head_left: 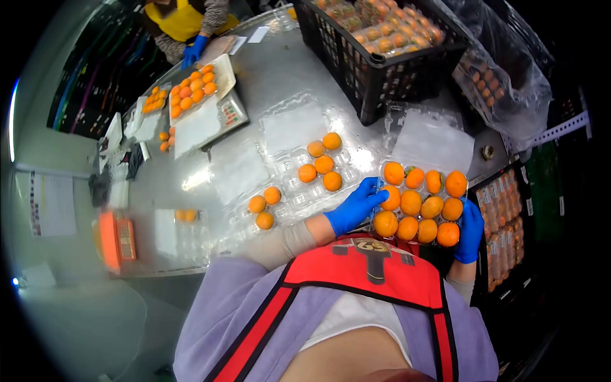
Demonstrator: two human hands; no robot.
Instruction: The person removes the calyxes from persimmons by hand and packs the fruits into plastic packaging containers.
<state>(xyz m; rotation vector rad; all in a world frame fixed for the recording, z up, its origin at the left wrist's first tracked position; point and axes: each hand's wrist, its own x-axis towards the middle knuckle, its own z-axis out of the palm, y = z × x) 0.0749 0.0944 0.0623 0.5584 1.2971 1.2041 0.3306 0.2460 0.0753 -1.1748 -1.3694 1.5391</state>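
Observation:
A clear plastic clamshell tray (420, 237) filled with rows of round orange fruits is held between my two blue-gloved hands, close to my apron. My left hand (356, 205) grips its left side, the thumb resting on an orange fruit (390, 198) at the edge. Closed around the right side is my right hand (470, 232), its fingers partly hidden by the tray. The raised lid (433, 143) with a white sheet leans back behind the fruits. A few fruits show bits of green. Left of my hands lies an open clamshell (293, 175) with several orange fruits in it.
A black crate (382, 83) of packed fruit stands at the back. Another open clamshell (237, 191) lies farther left. A scale (229, 114) bears a filled tray; an orange device (116, 242) sits near the left edge. Across the metal table (267, 70) a person's blue-gloved hand (194, 51) reaches in.

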